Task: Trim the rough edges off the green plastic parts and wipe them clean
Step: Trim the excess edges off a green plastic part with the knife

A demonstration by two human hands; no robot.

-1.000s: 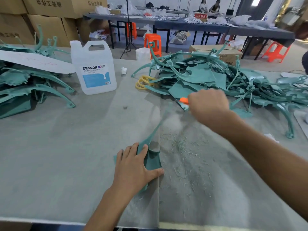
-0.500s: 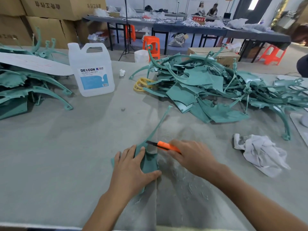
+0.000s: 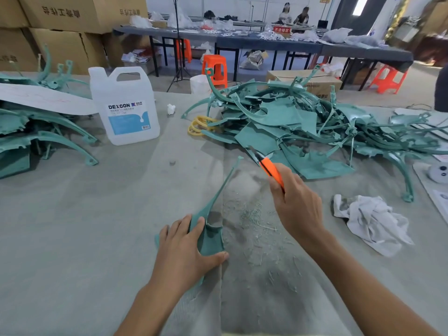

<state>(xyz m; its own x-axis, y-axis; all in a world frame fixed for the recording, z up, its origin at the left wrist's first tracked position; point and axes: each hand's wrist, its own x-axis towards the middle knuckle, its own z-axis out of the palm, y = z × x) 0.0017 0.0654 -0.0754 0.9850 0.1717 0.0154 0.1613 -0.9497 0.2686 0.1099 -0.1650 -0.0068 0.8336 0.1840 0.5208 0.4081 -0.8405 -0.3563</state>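
Hands split the work: the left hand (image 3: pixel 184 248) lies spread, fingers straight, pressing the wide end of a green part (image 3: pixel 211 238) flat to the counter (image 3: pixel 72 226), while the right hand (image 3: pixel 298 209) grips an orange knife (image 3: pixel 271 169). Half a second ago the blade sat at the part's edge, just ahead of the left fingertips. Now the knife is lifted clear of the plastic, up and away from the left hand, its tip aimed at the pile (image 3: pixel 303 122) of untrimmed pieces beyond. The left hand and the part have not shifted. The part's thin arm runs away from the left hand, passing left of the raised knife.

That lift suggests one trimming stroke is over, probably one of several: pale shavings (image 3: pixel 249 219) litter the counter between the hands. The edge may need another pass. A rag (image 3: pixel 371 221) lies crumpled just right of the right hand, untouched, so the wipe looks yet to come.
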